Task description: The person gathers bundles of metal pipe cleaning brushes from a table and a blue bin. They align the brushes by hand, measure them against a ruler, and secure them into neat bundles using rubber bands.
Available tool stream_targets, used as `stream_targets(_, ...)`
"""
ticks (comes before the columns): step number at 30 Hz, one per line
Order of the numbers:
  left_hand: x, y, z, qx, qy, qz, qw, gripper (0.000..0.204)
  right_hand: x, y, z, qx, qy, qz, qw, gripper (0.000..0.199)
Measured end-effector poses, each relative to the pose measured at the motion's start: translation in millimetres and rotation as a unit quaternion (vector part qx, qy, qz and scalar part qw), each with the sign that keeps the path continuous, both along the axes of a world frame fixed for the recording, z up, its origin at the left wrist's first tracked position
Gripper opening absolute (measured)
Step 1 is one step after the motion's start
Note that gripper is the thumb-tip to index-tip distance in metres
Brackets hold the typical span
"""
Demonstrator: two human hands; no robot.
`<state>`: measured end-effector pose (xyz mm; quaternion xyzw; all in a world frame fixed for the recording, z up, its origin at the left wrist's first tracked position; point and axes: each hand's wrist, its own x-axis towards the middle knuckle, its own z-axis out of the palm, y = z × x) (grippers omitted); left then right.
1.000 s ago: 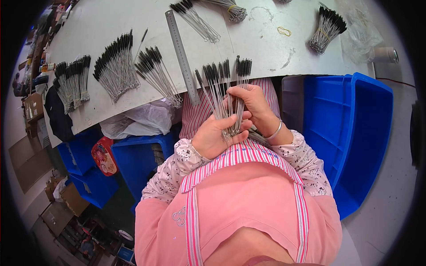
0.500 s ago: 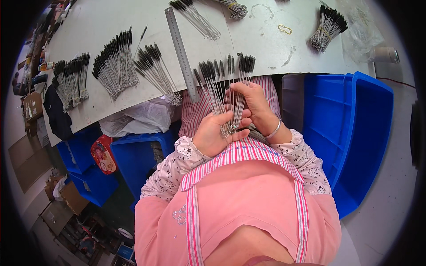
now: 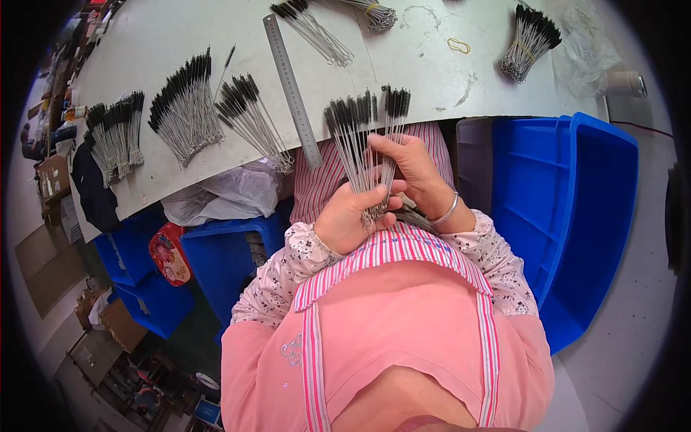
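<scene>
Over my lap, just off the table's near edge, my left hand (image 3: pixel 350 214) grips the looped wire ends of a bunch of thin brushes (image 3: pixel 352 137). Their black bristle heads fan upward and away from me. My right hand (image 3: pixel 419 171), with a bangle at its wrist, is closed on a smaller group of the same brushes (image 3: pixel 395 119) at the right of the fan. A narrow gap parts the two groups at the top. Lower down, my fingers partly hide the wire stems.
On the white table (image 3: pixel 432 86) lie several brush piles (image 3: pixel 188 108), a loose brush group (image 3: pixel 252 119), a steel ruler (image 3: pixel 289 86), a yellow rubber band (image 3: pixel 458 46) and a banded bundle (image 3: pixel 529 47). A large blue crate (image 3: pixel 554 216) stands right; another blue bin (image 3: pixel 234 266) is left.
The brushes in my left hand have drawn closer together, with the leftmost one joining the fan. My left thumb lies further over the stems. My right hand stays nearly in place.
</scene>
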<state>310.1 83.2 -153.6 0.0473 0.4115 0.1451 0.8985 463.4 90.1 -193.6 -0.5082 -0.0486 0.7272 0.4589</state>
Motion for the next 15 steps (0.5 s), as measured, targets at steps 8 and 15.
stream_targets(8,7.6,-2.0,-1.2,-0.014,0.004,-0.008,1.000,0.036,8.6,1.6,-13.3,-0.005,0.003,-0.024,1.000,0.030)
stream_targets(15,8.0,4.4,3.0,-0.028,-0.104,0.038,0.994,0.038,16.8,5.0,0.1,-0.034,0.039,-0.054,0.997,0.028)
